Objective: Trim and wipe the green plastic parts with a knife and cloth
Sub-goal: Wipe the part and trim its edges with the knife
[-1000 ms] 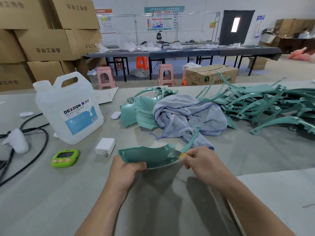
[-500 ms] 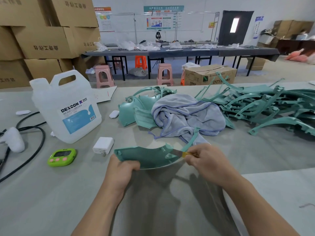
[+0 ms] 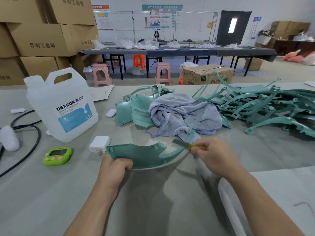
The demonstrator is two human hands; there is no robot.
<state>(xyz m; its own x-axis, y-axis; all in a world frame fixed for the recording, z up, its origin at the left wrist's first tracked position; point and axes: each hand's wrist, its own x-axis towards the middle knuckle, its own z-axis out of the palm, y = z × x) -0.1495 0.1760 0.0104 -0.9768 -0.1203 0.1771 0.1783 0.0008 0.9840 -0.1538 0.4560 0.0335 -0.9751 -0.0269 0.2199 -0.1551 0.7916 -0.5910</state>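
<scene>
So in the lower middle of the frame the left hand has its fingers curled round the left end of a curved green plastic part and holds it up just above the grey table. The right hand is closed round a small knife with a yellow handle, and the grey blade pokes out to the left. The blade sits right at the thin arm on the part's right end, though it's a bit blurry, so I can't tell exactly where the edge touches. Just behind the hands, around the centre, there's a crumpled grey-blue cloth lying partly on top of a few more green shells. A big tangled pile of green strips spreads across to the right edge. Over on the left stands a white DEXCON jug, and in front of it there's a white charger block and a lime green timer with pink buttons. A black cable loops along the left edge. Brown cardboard boxes are stacked in the upper left, and pink stools sit on the floor past the table.
</scene>
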